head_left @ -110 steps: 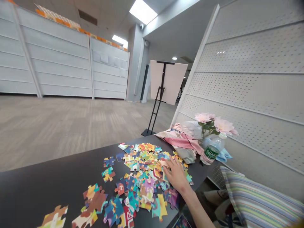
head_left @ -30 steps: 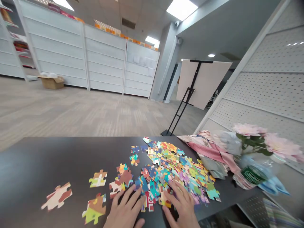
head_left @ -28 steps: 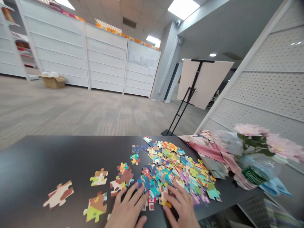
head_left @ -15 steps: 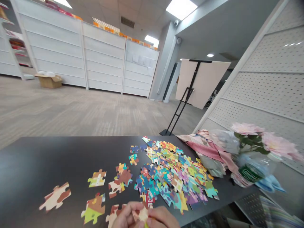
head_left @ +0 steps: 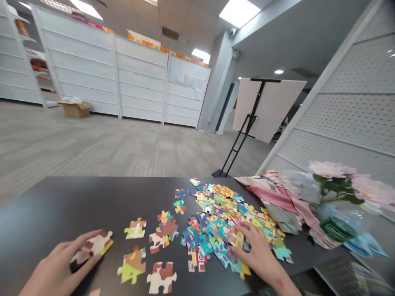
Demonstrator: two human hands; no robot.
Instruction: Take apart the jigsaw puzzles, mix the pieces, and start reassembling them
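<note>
Left hand [head_left: 60, 261] at 8 o'clock, clamped on a piece [head_left: 96, 246] by its edges, likely keeping its print visible.
Right hand [head_left: 259, 250] at 5 o'clock, over the pile [head_left: 222, 205]; cannot tell if gripping.

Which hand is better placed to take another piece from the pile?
Probably the right hand: it is at the pile, while the left hand grips a brown-and-white piece away from it.
</note>
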